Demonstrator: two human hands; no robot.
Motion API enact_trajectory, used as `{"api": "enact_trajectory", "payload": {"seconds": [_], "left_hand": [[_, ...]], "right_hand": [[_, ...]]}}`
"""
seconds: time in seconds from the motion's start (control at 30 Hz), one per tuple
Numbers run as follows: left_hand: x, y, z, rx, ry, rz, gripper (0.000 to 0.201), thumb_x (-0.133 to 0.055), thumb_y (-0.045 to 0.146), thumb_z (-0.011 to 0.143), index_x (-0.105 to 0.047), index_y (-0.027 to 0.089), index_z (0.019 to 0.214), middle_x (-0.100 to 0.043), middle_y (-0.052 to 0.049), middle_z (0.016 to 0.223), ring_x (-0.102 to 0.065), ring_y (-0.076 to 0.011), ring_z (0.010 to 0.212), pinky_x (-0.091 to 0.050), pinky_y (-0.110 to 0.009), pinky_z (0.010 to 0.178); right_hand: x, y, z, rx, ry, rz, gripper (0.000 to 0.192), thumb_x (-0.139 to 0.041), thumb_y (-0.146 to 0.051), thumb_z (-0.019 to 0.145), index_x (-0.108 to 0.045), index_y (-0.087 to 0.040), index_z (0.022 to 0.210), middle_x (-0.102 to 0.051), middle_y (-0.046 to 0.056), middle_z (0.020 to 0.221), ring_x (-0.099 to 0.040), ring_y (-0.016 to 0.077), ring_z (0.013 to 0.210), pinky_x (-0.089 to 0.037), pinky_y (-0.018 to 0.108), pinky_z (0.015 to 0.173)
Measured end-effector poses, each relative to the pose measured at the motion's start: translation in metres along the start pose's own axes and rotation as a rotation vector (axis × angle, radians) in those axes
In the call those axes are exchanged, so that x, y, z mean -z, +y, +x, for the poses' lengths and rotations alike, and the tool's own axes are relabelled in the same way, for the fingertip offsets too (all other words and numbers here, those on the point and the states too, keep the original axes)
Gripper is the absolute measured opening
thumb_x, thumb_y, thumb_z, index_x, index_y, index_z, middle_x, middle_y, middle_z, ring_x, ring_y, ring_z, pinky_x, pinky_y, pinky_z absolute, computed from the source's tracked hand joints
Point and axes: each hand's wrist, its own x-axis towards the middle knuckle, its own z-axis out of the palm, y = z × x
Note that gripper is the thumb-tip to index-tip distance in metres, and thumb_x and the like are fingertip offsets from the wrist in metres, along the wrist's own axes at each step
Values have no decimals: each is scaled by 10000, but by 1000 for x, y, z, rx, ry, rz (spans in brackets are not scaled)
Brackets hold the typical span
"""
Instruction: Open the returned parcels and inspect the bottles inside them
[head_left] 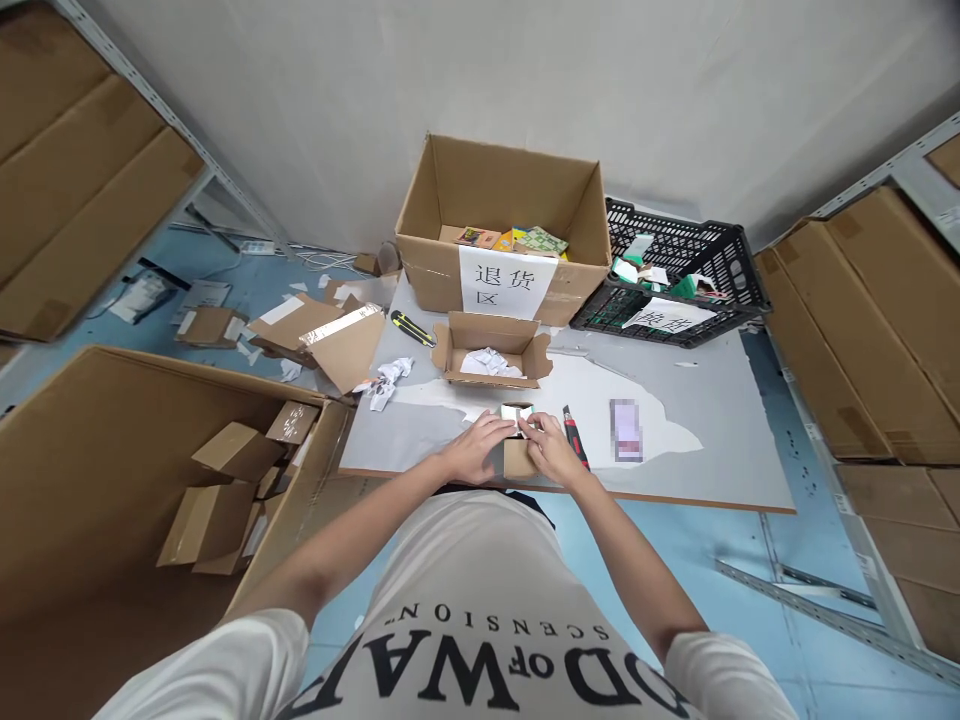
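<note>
Item, as I logged it from my remote station's head view: one white short-sleeved T-shirt [480, 560], soft-looking cloth, loosely creased. Left sleeve [217, 665] and right sleeve [724, 675]: white, plain, wide. Chest print [450, 672]: large black serif capitals, of which I read "OF", "WAR" and a partial "OD". Second line [514, 622]: smaller, widely spaced black capitals, "SCENSION", plus a tiny trademark sign. Waist: a strip of black fabric [535, 503] showed past the shirt. Forearms, left hand [474, 447] and right hand [553, 450]: bare.

Head-worn view, facing forward-down, table [727, 410] near
</note>
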Motion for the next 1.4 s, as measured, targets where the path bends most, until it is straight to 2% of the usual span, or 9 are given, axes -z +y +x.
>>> {"api": "enact_trajectory", "payload": {"seconds": [0.13, 0.27, 0.4, 0.57, 0.7, 0.87, 1.0, 1.17, 1.4], "left_hand": [[-8, -1, 6, 100, 35, 75, 401, -605, 162, 700, -622, 256, 1089, -617, -81, 1188, -531, -268, 1138, -236, -566, 1111], [-19, 5, 15, 226, 241, 66, 193, -531, 226, 817, -630, 219, 983, -661, -85, 1023, -575, -247, 1032, -366, -519, 1028], [-21, 8, 21, 382, 465, -76, 369, -593, 317, 809, -541, 183, 1149, -635, -97, 1074, -593, -225, 974, -491, -408, 872], [-14, 4, 27, 501, 479, -242, 332, -588, 312, 802, -548, 186, 1107, -639, -60, 961, -613, -192, 889, -503, -264, 617], [-16, -5, 30, 570, 543, -345, 400, -579, 281, 801, -477, 186, 1176, -589, 1, 775, -590, -135, 744, -475, -218, 577], [-28, -15, 32, 577, 704, -422, 574, -660, 223, 711, -420, 209, 1232, -558, -50, 1038, -569, -95, 776, -533, -278, 742], [-27, -15, 28, 572, 598, -392, 453, -643, 260, 748, -514, 194, 1177, -558, -76, 1070, -579, -127, 835, -541, -308, 762], [-19, -11, 23, 521, 452, -314, 399, -591, 313, 811, -549, 203, 1193, -582, -76, 1093, -584, -166, 928, -532, -292, 733], [-16, -11, 22, 487, 378, -249, 447, -614, 331, 807, -538, 196, 1227, -605, -82, 1126, -595, -188, 967, -529, -303, 739]], "right_hand": [[5, 14, 3, 6, -57, 98, 595, -383, -38, 770, -554, -260, 1295, -522, 90, 1126, -515, 225, 1032, -462, 423, 933], [2, 26, 4, -62, 20, 343, 628, -335, -47, 761, -508, -257, 1327, -561, 77, 1157, -552, 195, 1080, -465, 409, 953], [-2, 27, 2, -146, 154, 458, 606, -430, -207, 837, -331, -203, 1435, -560, 121, 1228, -565, 209, 1097, -494, 403, 926], [5, 18, 12, -113, 149, 252, 695, -508, -354, 873, -197, -224, 1480, -569, 131, 1199, -609, 233, 989, -521, 427, 877], [7, 12, 23, -19, 65, 22, 481, -399, -296, 925, -384, -266, 1405, -505, 131, 1263, -582, 244, 1050, -529, 415, 869], [2, 12, 25, 57, 49, -69, 430, -450, -341, 911, -470, -227, 1325, -421, 160, 1367, -431, 298, 1264, -434, 504, 999], [3, 18, 25, 167, -17, -50, 518, -558, -470, 842, -484, -180, 1264, -359, 179, 1442, -304, 328, 1360, -364, 538, 1052], [7, 19, 28, 133, 4, -40, 532, -576, -489, 825, -493, -188, 1255, -504, 171, 1277, -467, 312, 1210, -408, 510, 1000], [13, 24, 32, 189, -37, -76, 595, -627, -514, 784, -515, -186, 1268, -548, 152, 1224, -503, 311, 1129, -408, 507, 989]]}}
